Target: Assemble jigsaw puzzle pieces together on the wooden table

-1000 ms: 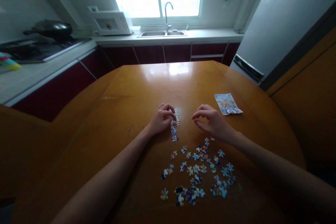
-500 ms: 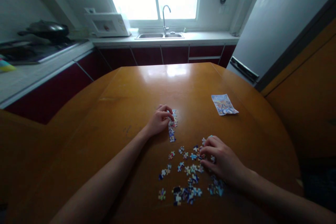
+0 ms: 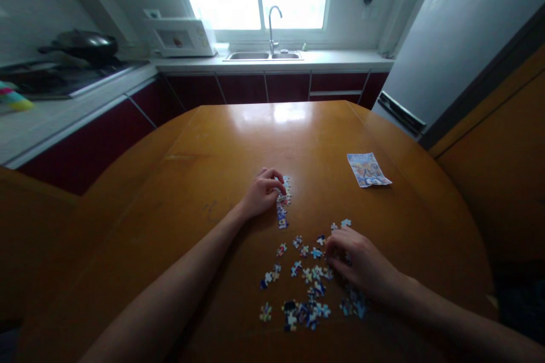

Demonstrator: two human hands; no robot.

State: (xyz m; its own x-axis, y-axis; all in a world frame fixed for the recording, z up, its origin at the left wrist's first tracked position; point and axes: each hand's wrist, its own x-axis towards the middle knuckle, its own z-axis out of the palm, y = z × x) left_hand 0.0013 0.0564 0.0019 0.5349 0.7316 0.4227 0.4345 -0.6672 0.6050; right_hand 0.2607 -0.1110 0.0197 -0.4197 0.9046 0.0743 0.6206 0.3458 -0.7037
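A narrow strip of joined puzzle pieces [image 3: 282, 216] lies on the wooden table near the middle. My left hand [image 3: 264, 190] rests at its left edge, with bent fingers closed on its upper part and covering some of it. Below and to the right, loose puzzle pieces [image 3: 315, 276] are scattered, some overlapping in small heaps. Among the right-hand ones, my right hand [image 3: 355, 255] is low to the table, its fingers curled toward the thumb in a pinch around a puzzle piece that is mostly hidden. More pieces [image 3: 352, 303] lie partly in shadow beneath that wrist.
A creased printed picture sheet [image 3: 368, 170] lies on the table [image 3: 204, 147] at the right. Beyond the table's far edge are a counter with a sink [image 3: 249, 57], a microwave [image 3: 181, 38] and a pan [image 3: 87, 45] on the stove. A fridge [image 3: 460, 28] stands at the right.
My right hand's fingers have curled in more tightly, uncovering a light-blue piece above them. The left hand stays on the strip. The whole view has shifted slightly.
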